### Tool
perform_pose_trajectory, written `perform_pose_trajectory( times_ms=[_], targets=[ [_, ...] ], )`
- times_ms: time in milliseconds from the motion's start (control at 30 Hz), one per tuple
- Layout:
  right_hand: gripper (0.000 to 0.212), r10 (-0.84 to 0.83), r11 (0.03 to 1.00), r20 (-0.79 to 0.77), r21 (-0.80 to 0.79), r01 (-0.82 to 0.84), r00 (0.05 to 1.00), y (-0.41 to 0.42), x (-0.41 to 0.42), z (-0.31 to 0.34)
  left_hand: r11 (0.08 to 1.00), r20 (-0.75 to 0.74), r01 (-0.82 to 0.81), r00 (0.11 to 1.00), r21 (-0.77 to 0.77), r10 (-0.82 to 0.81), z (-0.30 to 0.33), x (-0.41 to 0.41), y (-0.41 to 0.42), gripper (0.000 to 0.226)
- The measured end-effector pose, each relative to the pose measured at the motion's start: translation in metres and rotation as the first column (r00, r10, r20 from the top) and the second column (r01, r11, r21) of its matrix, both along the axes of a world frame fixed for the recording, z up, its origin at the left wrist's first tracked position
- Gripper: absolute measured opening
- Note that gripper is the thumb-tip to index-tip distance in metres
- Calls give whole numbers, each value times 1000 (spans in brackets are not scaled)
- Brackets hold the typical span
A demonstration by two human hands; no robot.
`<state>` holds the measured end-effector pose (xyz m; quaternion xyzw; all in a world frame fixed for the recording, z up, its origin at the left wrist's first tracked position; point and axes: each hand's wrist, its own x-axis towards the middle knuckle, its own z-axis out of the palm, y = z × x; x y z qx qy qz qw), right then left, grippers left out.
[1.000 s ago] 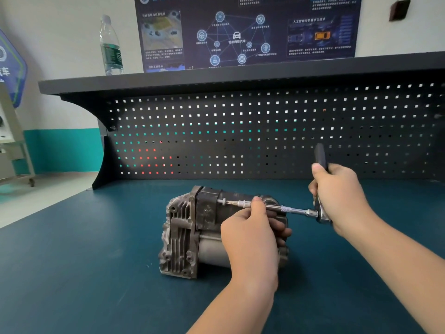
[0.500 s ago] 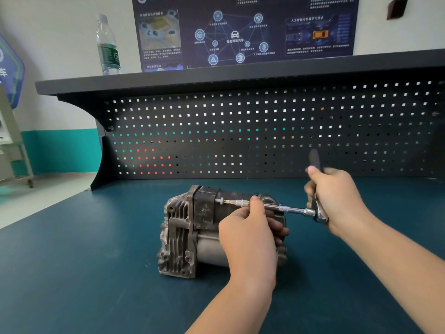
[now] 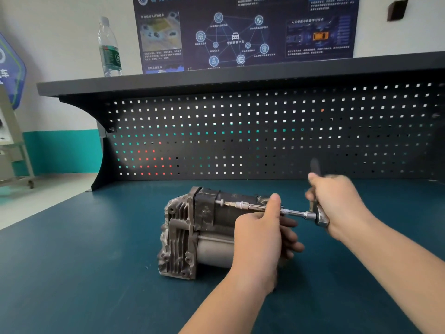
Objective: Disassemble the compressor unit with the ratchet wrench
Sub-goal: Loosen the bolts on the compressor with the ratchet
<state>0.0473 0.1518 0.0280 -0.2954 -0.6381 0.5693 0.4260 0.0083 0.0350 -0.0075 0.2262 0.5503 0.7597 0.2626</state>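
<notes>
The grey metal compressor unit (image 3: pixel 192 232) lies on its side on the blue-green bench top, finned end to the left. A ratchet wrench (image 3: pixel 319 216) with a long chrome extension bar (image 3: pixel 243 205) runs level from right to left, its bit set against a bolt on the unit's dark upper block. My left hand (image 3: pixel 261 235) grips the extension bar near its middle, fingers curled over the unit's right end. My right hand (image 3: pixel 337 201) is closed around the wrench's black handle, which points up and looks blurred.
A black pegboard back panel (image 3: pixel 265 131) with a shelf above stands behind the bench (image 3: pixel 72 273). A plastic water bottle (image 3: pixel 109 49) stands on the shelf at the left. A dark poster (image 3: pixel 240 32) hangs on the wall. The bench's left edge drops to the floor.
My right hand has swung the wrench handle a little, tipping it to the left. My left hand stays on the extension bar. The compressor has not shifted.
</notes>
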Motion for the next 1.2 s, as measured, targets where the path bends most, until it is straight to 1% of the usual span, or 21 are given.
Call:
perform_pose_trajectory(
  times_ms=[100, 233, 333, 433, 500, 567, 600, 667, 700, 733, 767, 800, 833, 867, 933, 967, 1000, 1033, 1100, 1167, 1200],
  targets=[
    [26, 4, 949, -223, 308, 67, 975, -8, 4, 8, 996, 58, 78, 995, 36, -80, 3, 2, 0, 46],
    [17, 180, 778, -480, 604, 174, 859, -20, 10, 3, 993, 72, 68, 995, 99, -75, 4, 1, 2, 41],
    [34, 259, 644, -517, 722, 252, 816, -17, 10, -7, 993, 57, 73, 995, 95, -78, 2, 1, 3, 42],
    [40, 292, 592, -512, 760, 267, 808, -13, 9, -13, 992, 35, 74, 996, 105, -78, 1, -1, 4, 42],
    [32, 292, 603, -525, 750, 272, 800, -12, 9, -13, 991, 24, 75, 997, 110, -78, 0, -1, 5, 40],
    [16, 177, 712, -489, 663, 232, 854, -14, 7, -7, 990, 25, 73, 997, 120, -77, 0, -2, 6, 39],
    [14, 89, 791, -415, 582, 189, 905, -11, 5, -3, 989, 28, 70, 997, 128, -74, -1, -2, 6, 39],
    [21, -63, 931, -106, 352, 97, 992, -2, 1, 4, 989, 34, 62, 997, 135, -67, -2, -1, 8, 39],
    [22, -65, 972, 38, 231, 54, 997, 2, 1, 5, 989, 35, 57, 997, 133, -62, -2, -1, 8, 39],
    [22, -56, 986, 111, 162, 38, 992, 5, 0, 5, 990, 34, 53, 998, 130, -58, -3, -1, 8, 39],
    [22, -65, 984, 97, 174, 47, 993, 6, 0, 4, 990, 32, 52, 998, 127, -56, -3, -1, 8, 39],
    [22, -75, 956, -26, 283, 79, 997, 5, 0, 1, 991, 30, 52, 998, 126, -57, -4, -1, 8, 39],
    [19, -52, 879, -211, 454, 145, 976, 0, 2, -1, 990, 30, 55, 998, 126, -59, -4, -1, 8, 39],
    [16, 32, 754, -362, 621, 215, 932, -8, 6, 0, 990, 31, 59, 998, 131, -63, -3, -1, 7, 40],
    [34, 229, 471, -434, 833, 291, 872, -14, 13, -4, 986, 35, 67, 997, 151, -73, -2, -2, 6, 42],
    [42, 271, 391, -423, 869, 303, 865, -12, 13, -5, 985, 35, 66, 997, 162, -73, -1, -2, 6, 42],
    [44, 275, 388, -426, 870, 306, 862, -11, 13, -7, 984, 36, 63, 997, 169, -70, -1, -1, 6, 42],
    [39, 235, 454, -445, 836, 308, 864, -9, 12, -8, 983, 37, 58, 997, 173, -65, -1, -1, 7, 41],
    [16, 78, 720, -412, 653, 234, 908, -8, 6, -4, 983, 40, 49, 998, 175, -57, -2, -1, 8, 40],
    [22, -31, 958, -145, 277, 71, 989, 1, -2, 0, 983, 44, 43, 998, 177, -52, -3, -1, 9, 39],
    [24, -10, 995, -23, 101, 12, 1000, 6, -5, 0, 984, 44, 43, 998, 172, -52, -3, -1, 9, 40]
  ],
)
